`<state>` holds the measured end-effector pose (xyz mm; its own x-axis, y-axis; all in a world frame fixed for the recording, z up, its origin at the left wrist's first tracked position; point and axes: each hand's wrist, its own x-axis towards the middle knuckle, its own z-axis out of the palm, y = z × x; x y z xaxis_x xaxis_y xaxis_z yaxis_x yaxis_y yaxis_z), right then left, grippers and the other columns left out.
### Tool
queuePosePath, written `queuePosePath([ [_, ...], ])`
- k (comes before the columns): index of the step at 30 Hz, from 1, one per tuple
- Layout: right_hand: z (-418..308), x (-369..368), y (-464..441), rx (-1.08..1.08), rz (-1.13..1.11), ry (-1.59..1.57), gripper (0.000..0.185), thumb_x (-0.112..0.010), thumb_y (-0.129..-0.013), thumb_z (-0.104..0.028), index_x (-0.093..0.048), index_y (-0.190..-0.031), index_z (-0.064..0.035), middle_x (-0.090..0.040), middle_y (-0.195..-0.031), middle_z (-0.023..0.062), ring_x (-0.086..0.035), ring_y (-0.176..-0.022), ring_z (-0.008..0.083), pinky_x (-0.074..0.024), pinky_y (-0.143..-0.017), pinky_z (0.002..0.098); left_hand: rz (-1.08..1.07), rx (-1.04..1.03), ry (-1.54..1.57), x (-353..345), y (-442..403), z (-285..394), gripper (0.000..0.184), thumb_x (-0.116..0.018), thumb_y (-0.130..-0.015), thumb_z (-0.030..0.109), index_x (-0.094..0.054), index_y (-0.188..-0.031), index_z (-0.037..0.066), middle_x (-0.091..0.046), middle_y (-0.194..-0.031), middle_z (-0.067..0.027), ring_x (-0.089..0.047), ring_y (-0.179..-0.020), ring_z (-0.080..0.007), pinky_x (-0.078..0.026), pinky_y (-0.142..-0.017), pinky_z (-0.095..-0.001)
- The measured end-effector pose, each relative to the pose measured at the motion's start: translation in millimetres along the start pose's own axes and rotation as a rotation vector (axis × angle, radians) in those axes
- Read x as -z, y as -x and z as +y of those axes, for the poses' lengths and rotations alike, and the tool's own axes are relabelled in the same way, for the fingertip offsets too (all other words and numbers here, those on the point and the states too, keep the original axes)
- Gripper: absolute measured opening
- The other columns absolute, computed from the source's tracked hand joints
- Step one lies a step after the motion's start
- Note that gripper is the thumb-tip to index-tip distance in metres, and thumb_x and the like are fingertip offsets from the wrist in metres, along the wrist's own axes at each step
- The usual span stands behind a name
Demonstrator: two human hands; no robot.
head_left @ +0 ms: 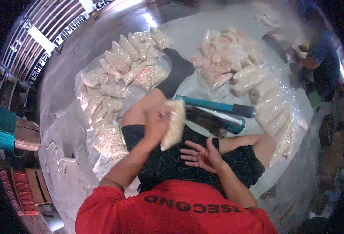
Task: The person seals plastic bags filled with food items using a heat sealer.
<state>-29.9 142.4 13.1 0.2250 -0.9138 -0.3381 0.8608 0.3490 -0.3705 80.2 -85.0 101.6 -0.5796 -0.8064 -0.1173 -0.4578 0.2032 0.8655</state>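
Note:
My left hand (155, 124) is wrapped round the side of a clear plastic bag of small pale pieces (174, 124), holding it upright above my lap. The kind of food inside is too small to make out. My right hand (203, 156) is open beside the bag, palm up with fingers spread, and touches nothing but perhaps my dark shorts. Just beyond, between my legs, lies what looks like a bag heat sealer (213, 113) with a teal arm and a black handle end.
Filled bags (113, 74) curve along my left side on a pale plastic sheet. Red-marked bags (226, 54) are heaped ahead to the right, and long filled bags (271, 101) line my right. Teal and red stacked items (2, 128) stand at the far left.

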Motion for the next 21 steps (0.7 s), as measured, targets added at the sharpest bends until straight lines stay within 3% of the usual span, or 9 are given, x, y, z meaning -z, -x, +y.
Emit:
queuePosePath([
  [3, -1, 8, -10, 0.023, 0.077, 0.054, 0.11, -0.025, -0.082, -0.091, -0.024, -0.159, -0.0117, -0.04, -0.154, 0.018, -0.045, -0.138, 0.0332, -0.0403, -0.111, 0.0492, 0.512, -0.219, -0.176, 45, -84, 9, 0.024, -0.065, -0.097, 0.021, -0.066, -0.107, -0.001, -0.071, -0.095, -0.0138, -0.065, -0.087, -0.0222, -0.05, -0.08, -0.0359],
  [4, -2, 7, -11, 0.046, 0.146, 0.104, 0.109, -0.026, -0.083, -0.09, -0.024, -0.159, -0.0116, -0.041, -0.154, 0.0175, -0.046, -0.138, 0.0325, -0.0413, -0.11, 0.0484, 0.559, -0.34, 0.193, 55, -117, 6, 0.026, -0.064, -0.096, 0.021, -0.065, -0.107, -0.003, -0.07, -0.095, -0.0154, -0.063, -0.084, -0.0262, -0.05, -0.081, -0.0376],
  [6, 2, 15, -15, 0.057, 0.178, 0.145, 0.109, -0.028, -0.083, -0.089, -0.024, -0.159, -0.0114, -0.042, -0.152, 0.0164, -0.048, -0.135, 0.0281, -0.0439, -0.108, 0.0442, 0.653, -0.289, 0.33, 77, -173, -12, 0.029, -0.062, -0.096, 0.022, -0.064, -0.109, -0.004, -0.069, -0.095, -0.0159, -0.061, -0.082, -0.0259, -0.049, -0.081, -0.0371],
  [8, 6, 23, -13, 0.07, 0.243, 0.206, 0.107, -0.03, -0.085, -0.088, -0.024, -0.159, -0.0116, -0.043, -0.151, 0.015, -0.049, -0.132, 0.026, -0.0448, -0.106, 0.0419, 0.706, -0.272, -0.089, 95, -215, -47, 0.035, -0.061, -0.097, 0.025, -0.063, -0.115, -0.005, -0.07, -0.1, -0.0178, -0.065, -0.089, -0.0271, -0.05, -0.085, -0.0362],
  [10, 11, 29, -9, 0.108, 0.369, 0.254, 0.097, -0.033, -0.091, -0.081, -0.031, -0.156, -0.0098, -0.052, -0.143, 0.0137, -0.055, -0.122, 0.0227, -0.045, -0.105, 0.0395, 0.837, -0.251, 0.047, 72, -224, -75, 0.044, -0.059, -0.098, 0.03, -0.061, -0.124, -0.004, -0.071, -0.109, -0.0215, -0.067, -0.102, -0.0335, -0.05, -0.093, -0.0401],
  [12, 19, 49, -11, 0.214, 0.415, 0.671, 0.088, -0.04, -0.096, -0.074, -0.04, -0.152, -0.0057, -0.061, -0.131, 0.0144, -0.059, -0.116, 0.0215, -0.0448, -0.103, 0.0359, 0.704, -0.209, -0.39, 47, -216, -127, 0.054, -0.054, -0.098, 0.039, -0.058, -0.13, -0.004, -0.068, -0.117, -0.0267, -0.065, -0.113, -0.0415, -0.048, -0.099, -0.0466],
  [14, 17, 47, -5, 0.254, 0.459, 0.771, 0.083, -0.046, -0.098, -0.067, -0.044, -0.148, -0.0013, -0.065, -0.127, 0.0153, -0.061, -0.115, 0.0229, -0.0453, -0.103, 0.0343, 0.018, 0.168, -0.917, 29, -187, -123, 0.06, -0.049, -0.099, 0.046, -0.058, -0.13, -0.004, -0.066, -0.118, -0.0293, -0.063, -0.112, -0.0458, -0.047, -0.099, -0.0517],
  [18, -15, 0, 17, 0.139, 0.524, 1.18, 0.083, -0.055, -0.098, -0.059, -0.036, -0.152, 0.0009, -0.062, -0.132, 0.023, -0.061, -0.121, 0.031, -0.0465, -0.104, 0.0361, 0.074, 0.045, -0.666, 23, -150, -69, 0.063, -0.048, -0.098, 0.051, -0.061, -0.126, -0.004, -0.067, -0.115, -0.0302, -0.064, -0.11, -0.0469, -0.048, -0.097, -0.0526],
  [21, -67, -47, 43, 0.092, 0.242, 1.438, 0.081, -0.058, -0.098, -0.054, -0.034, -0.153, 0.0, -0.062, -0.132, 0.0228, -0.061, -0.121, 0.0312, -0.047, -0.104, 0.0386, 0.059, 0.077, -0.729, 39, -150, -73, 0.065, -0.052, -0.095, 0.054, -0.064, -0.123, -0.004, -0.066, -0.113, -0.0327, -0.064, -0.108, -0.0477, -0.049, -0.096, -0.0517],
])
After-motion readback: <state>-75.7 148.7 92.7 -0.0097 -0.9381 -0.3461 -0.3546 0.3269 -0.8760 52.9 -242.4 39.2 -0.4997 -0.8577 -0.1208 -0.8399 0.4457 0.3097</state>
